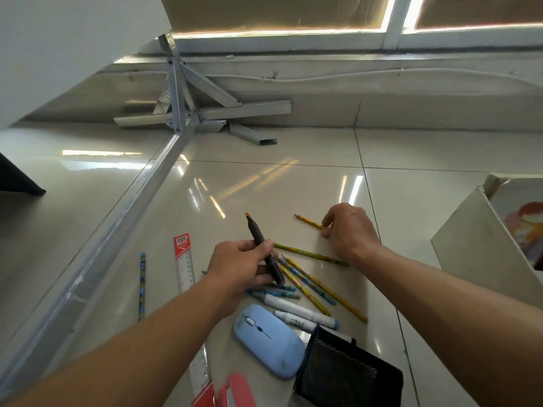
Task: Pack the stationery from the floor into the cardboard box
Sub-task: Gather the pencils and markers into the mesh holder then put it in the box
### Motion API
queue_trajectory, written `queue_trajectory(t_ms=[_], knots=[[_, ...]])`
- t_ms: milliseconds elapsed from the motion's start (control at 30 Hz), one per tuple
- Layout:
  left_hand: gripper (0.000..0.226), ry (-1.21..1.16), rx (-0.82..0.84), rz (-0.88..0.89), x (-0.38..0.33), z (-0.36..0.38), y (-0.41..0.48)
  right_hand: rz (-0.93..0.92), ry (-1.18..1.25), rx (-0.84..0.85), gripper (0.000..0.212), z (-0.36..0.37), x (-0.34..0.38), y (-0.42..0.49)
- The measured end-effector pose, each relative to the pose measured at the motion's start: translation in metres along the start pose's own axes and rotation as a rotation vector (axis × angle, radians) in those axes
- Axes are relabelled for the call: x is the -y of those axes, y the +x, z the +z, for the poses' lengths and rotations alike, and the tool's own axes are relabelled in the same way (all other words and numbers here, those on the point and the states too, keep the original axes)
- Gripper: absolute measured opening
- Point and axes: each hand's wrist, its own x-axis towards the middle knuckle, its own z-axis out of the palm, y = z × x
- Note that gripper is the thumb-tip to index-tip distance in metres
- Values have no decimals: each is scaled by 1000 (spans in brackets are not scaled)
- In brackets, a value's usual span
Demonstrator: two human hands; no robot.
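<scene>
My left hand (239,267) grips a black marker (258,237) with an orange tip, held above the floor. Farther right, the fingertips of my right hand (349,230) pinch the end of a yellow pencil (308,221) lying on the tiles. Several patterned pencils (311,284) lie fanned out below my hands, one green pencil (305,254) running crosswise. Two white markers (293,309) lie beside them. A clear ruler with a red label (185,259) and a blue pencil (142,286) lie to the left. The cardboard box (464,236) stands open at the right edge.
A light blue computer mouse (269,342) and a black mesh holder (346,374) lie near me, and a red object (235,392) sits at the bottom edge. A long metal rail (117,224) crosses the floor at left; metal bars (205,113) pile by the wall.
</scene>
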Motion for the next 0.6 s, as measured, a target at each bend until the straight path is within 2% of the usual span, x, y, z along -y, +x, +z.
queue_trajectory(t_ms=[67, 200, 300, 433, 600], knots=[[24, -29, -2, -11, 2, -2, -2, -8, 19, 17, 13, 0, 4, 3], [24, -43, -9, -15, 3, -2, -5, -112, 117, 137, 19, -4, 25, 4], [25, -49, -42, -19, 2, -1, -3, -216, 52, 245, 18, -4, 38, -2], [24, -55, -94, -11, 2, -2, -1, -300, -21, 254, 16, 8, 41, -13], [24, -91, -143, -32, 6, -3, 5, -335, -126, 181, 6, 18, 38, -20]])
